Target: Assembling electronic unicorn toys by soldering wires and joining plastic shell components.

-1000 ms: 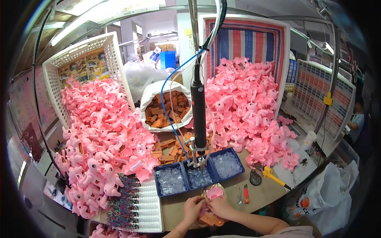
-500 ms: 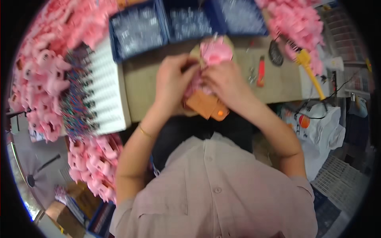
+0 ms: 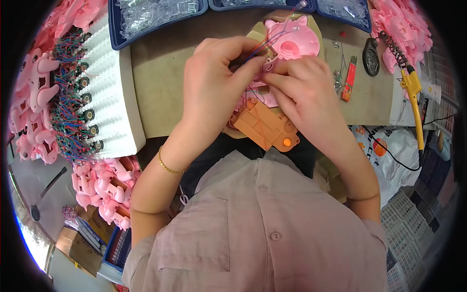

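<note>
Pink toy shell (image 3: pixel 292 46) sits pinched between both hands' closed fingers (image 3: pixel 287 80).

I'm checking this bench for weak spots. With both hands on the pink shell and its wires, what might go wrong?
The thin wires run between the left hand and right hand over the pink shell; a tug might snap or unseat them. The orange part overhangs the table edge and may slip into the lap.
</note>
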A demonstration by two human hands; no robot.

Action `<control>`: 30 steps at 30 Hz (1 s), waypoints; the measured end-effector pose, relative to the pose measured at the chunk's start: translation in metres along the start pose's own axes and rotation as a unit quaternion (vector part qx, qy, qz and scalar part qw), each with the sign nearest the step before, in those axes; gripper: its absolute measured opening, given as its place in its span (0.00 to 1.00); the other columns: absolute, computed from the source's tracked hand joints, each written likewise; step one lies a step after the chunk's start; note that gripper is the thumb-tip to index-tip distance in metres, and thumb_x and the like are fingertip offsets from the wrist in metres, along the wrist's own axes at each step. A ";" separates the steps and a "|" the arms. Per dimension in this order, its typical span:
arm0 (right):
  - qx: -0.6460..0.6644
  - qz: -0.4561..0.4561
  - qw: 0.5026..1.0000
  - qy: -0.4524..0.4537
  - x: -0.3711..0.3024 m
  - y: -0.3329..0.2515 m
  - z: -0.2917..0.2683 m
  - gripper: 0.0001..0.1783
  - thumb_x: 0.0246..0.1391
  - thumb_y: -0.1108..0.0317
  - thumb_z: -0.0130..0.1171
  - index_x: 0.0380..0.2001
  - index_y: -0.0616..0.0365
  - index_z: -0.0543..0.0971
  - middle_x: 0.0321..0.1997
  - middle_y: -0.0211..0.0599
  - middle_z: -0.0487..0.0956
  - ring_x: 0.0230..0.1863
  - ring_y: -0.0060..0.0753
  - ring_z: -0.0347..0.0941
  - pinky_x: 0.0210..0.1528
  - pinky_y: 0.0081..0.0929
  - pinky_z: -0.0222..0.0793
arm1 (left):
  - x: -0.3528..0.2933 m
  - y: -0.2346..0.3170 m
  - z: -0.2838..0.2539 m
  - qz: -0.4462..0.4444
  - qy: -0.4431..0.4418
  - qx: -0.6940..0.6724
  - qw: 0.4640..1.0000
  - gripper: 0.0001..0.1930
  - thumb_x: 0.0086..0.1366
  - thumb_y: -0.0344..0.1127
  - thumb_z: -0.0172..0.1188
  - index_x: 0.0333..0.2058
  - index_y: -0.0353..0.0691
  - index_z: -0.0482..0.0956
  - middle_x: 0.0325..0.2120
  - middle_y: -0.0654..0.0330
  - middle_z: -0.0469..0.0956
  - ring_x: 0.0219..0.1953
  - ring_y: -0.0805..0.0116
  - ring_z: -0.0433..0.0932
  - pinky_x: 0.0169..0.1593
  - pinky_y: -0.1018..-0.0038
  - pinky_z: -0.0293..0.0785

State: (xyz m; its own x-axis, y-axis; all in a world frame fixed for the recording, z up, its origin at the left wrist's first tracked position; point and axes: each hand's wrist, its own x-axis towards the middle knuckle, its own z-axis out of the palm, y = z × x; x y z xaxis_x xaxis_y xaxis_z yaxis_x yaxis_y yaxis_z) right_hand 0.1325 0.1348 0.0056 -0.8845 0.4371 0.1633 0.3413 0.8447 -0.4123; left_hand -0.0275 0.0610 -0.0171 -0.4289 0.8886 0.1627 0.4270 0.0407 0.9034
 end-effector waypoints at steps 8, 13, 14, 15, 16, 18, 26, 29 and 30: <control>0.075 0.022 0.996 0.049 0.005 0.011 0.004 0.07 0.49 0.71 0.60 0.33 0.59 0.79 0.33 0.32 0.78 0.39 0.36 0.72 0.52 0.34 0.60 | 0.006 0.000 -0.002 0.044 -0.007 0.080 0.996 0.06 0.53 0.33 0.63 0.30 0.40 0.81 0.26 0.61 0.79 0.32 0.60 0.73 0.42 0.67 0.68; 0.034 0.028 0.999 0.011 0.013 0.006 0.003 0.07 0.49 0.71 0.58 0.33 0.59 0.79 0.32 0.32 0.77 0.38 0.36 0.72 0.49 0.33 0.59 | 0.008 -0.002 -0.003 0.075 0.011 0.094 0.993 0.05 0.53 0.33 0.63 0.29 0.42 0.81 0.26 0.63 0.79 0.32 0.61 0.73 0.42 0.68 0.66; 0.034 0.026 0.999 0.010 0.013 0.006 0.002 0.07 0.49 0.71 0.58 0.33 0.59 0.79 0.32 0.32 0.77 0.38 0.36 0.72 0.49 0.33 0.59 | 0.008 -0.002 -0.002 0.074 0.013 0.095 0.993 0.05 0.53 0.33 0.63 0.29 0.42 0.81 0.26 0.63 0.79 0.32 0.61 0.73 0.42 0.68 0.66; 0.027 0.032 0.999 0.001 0.014 0.006 0.002 0.07 0.49 0.72 0.58 0.33 0.59 0.79 0.31 0.32 0.77 0.38 0.35 0.72 0.49 0.33 0.59 | 0.009 -0.002 -0.001 0.074 0.019 0.090 0.993 0.05 0.53 0.33 0.63 0.29 0.43 0.81 0.25 0.63 0.79 0.32 0.61 0.73 0.42 0.68 0.66; 0.020 0.038 0.999 -0.006 0.014 0.005 0.001 0.06 0.49 0.72 0.58 0.33 0.59 0.79 0.31 0.32 0.77 0.38 0.35 0.72 0.48 0.33 0.59 | 0.008 -0.002 -0.001 0.076 0.023 0.085 0.993 0.05 0.53 0.33 0.63 0.30 0.43 0.81 0.25 0.63 0.79 0.32 0.61 0.73 0.42 0.68 0.66; -0.006 0.039 0.999 -0.006 0.015 0.000 0.001 0.06 0.49 0.71 0.58 0.33 0.58 0.79 0.31 0.32 0.76 0.38 0.35 0.72 0.48 0.33 0.59 | 0.007 -0.001 -0.003 0.081 0.018 0.094 0.992 0.06 0.53 0.31 0.64 0.31 0.39 0.81 0.26 0.61 0.79 0.32 0.63 0.74 0.39 0.70 0.69; 0.021 0.061 0.998 0.024 -0.012 -0.020 -0.017 0.12 0.44 0.64 0.63 0.33 0.56 0.78 0.33 0.32 0.75 0.40 0.35 0.70 0.48 0.36 0.58 | 0.011 -0.003 -0.020 -0.055 -0.026 -0.063 0.996 0.07 0.54 0.31 0.64 0.31 0.34 0.80 0.24 0.59 0.77 0.28 0.69 0.71 0.35 0.74 0.69; -0.053 0.106 0.993 -0.002 -0.032 -0.058 -0.029 0.25 0.36 0.59 0.70 0.38 0.57 0.76 0.40 0.35 0.72 0.46 0.38 0.67 0.51 0.38 0.57 | 0.018 0.004 -0.029 0.074 -0.024 0.035 0.996 0.08 0.57 0.33 0.62 0.32 0.34 0.79 0.22 0.61 0.75 0.24 0.74 0.69 0.32 0.77 0.67; -0.067 0.124 0.990 -0.021 -0.033 -0.063 -0.020 0.30 0.32 0.58 0.71 0.41 0.58 0.75 0.43 0.36 0.70 0.46 0.41 0.65 0.51 0.40 0.56 | 0.018 0.015 -0.032 0.062 -0.060 0.100 0.991 0.09 0.57 0.33 0.61 0.32 0.33 0.79 0.21 0.62 0.75 0.24 0.76 0.69 0.31 0.78 0.66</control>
State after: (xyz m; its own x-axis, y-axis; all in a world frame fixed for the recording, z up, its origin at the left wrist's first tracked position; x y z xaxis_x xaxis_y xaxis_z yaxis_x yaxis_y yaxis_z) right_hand 0.1471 0.0734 0.0437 -0.7799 0.6250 0.0342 0.5857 0.7479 -0.3123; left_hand -0.0539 0.0630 0.0122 -0.2697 0.9402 0.2080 0.6244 0.0063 0.7810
